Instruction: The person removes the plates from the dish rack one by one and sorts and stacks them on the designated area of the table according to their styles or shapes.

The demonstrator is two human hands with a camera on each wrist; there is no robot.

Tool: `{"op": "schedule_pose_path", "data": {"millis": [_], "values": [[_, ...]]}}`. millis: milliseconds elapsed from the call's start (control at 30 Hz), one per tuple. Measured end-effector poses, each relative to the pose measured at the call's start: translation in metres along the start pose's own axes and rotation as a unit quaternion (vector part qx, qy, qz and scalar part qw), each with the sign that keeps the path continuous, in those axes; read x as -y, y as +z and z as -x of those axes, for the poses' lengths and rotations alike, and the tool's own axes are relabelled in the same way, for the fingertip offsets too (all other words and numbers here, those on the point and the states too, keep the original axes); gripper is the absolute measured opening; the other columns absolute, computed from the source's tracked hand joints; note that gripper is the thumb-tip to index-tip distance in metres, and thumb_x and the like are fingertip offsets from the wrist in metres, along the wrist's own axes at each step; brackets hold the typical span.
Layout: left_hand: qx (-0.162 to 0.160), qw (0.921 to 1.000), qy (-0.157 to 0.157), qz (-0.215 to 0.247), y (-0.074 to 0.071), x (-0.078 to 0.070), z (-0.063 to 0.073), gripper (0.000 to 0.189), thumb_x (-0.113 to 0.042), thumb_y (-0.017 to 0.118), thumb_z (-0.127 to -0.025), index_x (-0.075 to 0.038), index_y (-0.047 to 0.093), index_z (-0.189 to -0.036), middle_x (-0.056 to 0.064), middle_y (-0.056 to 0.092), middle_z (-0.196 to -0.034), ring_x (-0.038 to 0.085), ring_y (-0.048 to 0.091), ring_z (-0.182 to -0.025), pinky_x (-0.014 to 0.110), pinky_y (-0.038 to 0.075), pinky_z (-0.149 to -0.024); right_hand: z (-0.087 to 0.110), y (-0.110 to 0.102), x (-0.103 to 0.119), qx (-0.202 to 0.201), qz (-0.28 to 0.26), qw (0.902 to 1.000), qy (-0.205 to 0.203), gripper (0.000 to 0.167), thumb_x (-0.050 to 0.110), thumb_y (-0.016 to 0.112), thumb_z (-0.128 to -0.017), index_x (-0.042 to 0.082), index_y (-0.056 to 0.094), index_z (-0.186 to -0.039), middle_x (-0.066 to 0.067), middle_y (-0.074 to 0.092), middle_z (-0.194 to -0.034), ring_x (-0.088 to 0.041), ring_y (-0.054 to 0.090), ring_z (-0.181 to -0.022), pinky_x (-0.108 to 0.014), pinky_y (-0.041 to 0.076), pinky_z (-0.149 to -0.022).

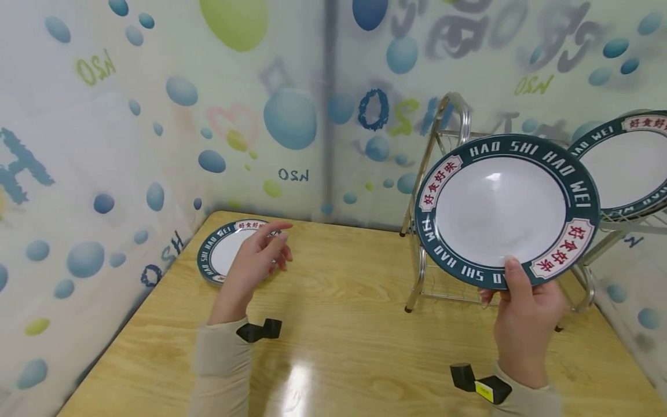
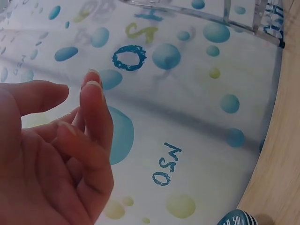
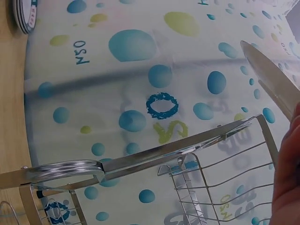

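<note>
Bright, even light in the head view — white glare streaks the wooden table point(image 1: 344, 324), and a smaller glint sits on the raised plate point(image 1: 500, 211). Wrist views run dimmer, greyer — the table's edge bows in the left, the right's top-right corner washes pale.

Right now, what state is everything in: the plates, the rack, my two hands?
Held plate: lifted, tilted, white face bare
Right hand: gripping that plate's rim, thumb on its face
Left hand: holding nothing, fingers loosely bent
Left-side plate: face up, seemingly topping a stack on the table, partly hidden
Rack plate: on the rack, partly hidden
Rack: standing on the table
</note>
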State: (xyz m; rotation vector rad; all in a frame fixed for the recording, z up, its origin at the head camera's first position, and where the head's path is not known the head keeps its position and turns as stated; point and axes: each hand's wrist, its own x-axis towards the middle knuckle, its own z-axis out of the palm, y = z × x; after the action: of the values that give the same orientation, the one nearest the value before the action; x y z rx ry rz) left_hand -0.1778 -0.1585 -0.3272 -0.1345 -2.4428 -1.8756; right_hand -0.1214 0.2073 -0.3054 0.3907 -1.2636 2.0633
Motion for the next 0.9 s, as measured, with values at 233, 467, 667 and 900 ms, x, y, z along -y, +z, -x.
{"op": "schedule_pose_path", "data": {"millis": [233,467,667,900], "values": [[0.003,0.9998,0.019,0.001,0.006,-0.005,0.001,0.032,-0.039,0.046,-0.091,-0.025,0.052,-0.119,0.013,0.058,-0.080,0.032,0.056,-0.064,0.027,0.042,-0.047,0.003,0.004,-0.003,-0.012,0.074,0.9968,0.027,0.029,0.001,0.051,-0.088,-0.014,0.049,-0.112,-0.016,0.062,-0.079,-0.021,0.045,-0.043,-0.025,0.037,-0.038],[0.079,0.9945,0.059,-0.034,0.011,-0.026,0.011,0.037,-0.039,0.048,-0.091,-0.026,0.046,-0.126,0.011,0.059,-0.079,0.030,0.056,-0.065,0.031,0.043,-0.052,0.006,0.003,-0.004,0.013,0.152,0.9867,0.056,0.028,0.006,0.051,-0.090,-0.007,0.052,-0.115,-0.011,0.062,-0.077,-0.020,0.045,-0.046,-0.023,0.039,-0.041],[0.111,0.9895,0.076,-0.053,0.018,-0.034,0.015,0.036,-0.039,0.048,-0.090,-0.026,0.047,-0.124,0.008,0.059,-0.078,0.029,0.056,-0.066,0.038,0.044,-0.054,0.007,0.004,-0.007,0.045,0.194,0.9786,0.052,0.023,0.006,0.052,-0.089,-0.006,0.054,-0.109,-0.009,0.062,-0.073,-0.017,0.048,-0.046,-0.022,0.040,-0.042],[0.117,0.9872,0.085,-0.069,0.026,-0.017,0.009,0.035,-0.044,0.049,-0.089,-0.034,0.047,-0.122,0.004,0.059,-0.078,0.022,0.056,-0.064,0.037,0.044,-0.053,0.009,0.006,-0.009,0.061,0.227,0.9707,0.049,0.023,0.006,0.051,-0.090,-0.004,0.054,-0.109,-0.008,0.061,-0.069,-0.016,0.047,-0.044,-0.021,0.041,-0.041]]}}
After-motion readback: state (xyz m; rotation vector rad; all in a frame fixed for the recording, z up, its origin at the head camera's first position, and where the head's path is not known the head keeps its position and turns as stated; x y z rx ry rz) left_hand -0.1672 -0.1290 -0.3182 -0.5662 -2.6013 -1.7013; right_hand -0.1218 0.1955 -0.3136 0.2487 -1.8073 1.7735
